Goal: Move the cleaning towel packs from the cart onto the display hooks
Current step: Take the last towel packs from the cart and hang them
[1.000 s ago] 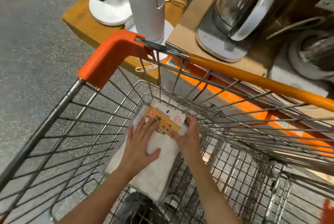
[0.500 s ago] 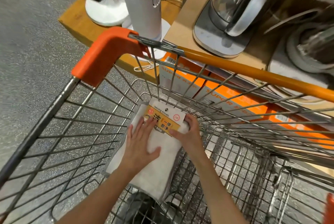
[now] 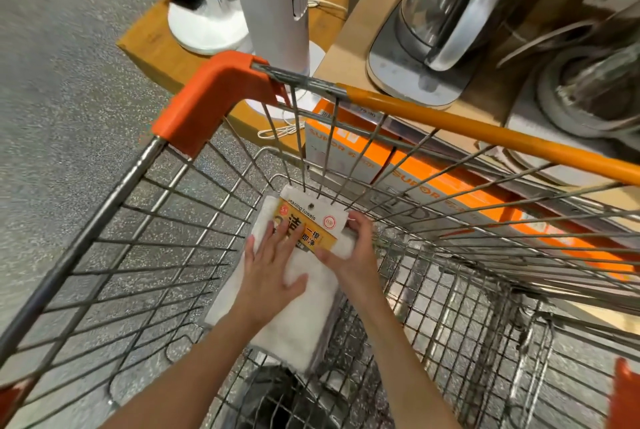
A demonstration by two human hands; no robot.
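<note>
a wire shopping cart (image 3: 114, 207) with orange corner caps fills most of the frame. in the middle of the frame, inside the cart's basket, lies a stack of white cleaning towel packs (image 3: 304, 293), its yellow paper label (image 3: 308, 227) pointing toward the upper middle of the frame. the left hand (image 3: 273, 269) lies flat on top of the stack, fingers straight and spread, fingertips reaching onto the label. the right hand (image 3: 353, 255) grips the right edge of the stack beside the label, fingers curled over the top corner and thumb pressed on the towel face. beyond the cart rim, in the upper right of the frame, kettles (image 3: 446, 9) stand on a shelf above orange boxes (image 3: 415, 172); in the upper left a white tower fan (image 3: 277, 2) stands on a low wooden platform (image 3: 152, 44).
</note>
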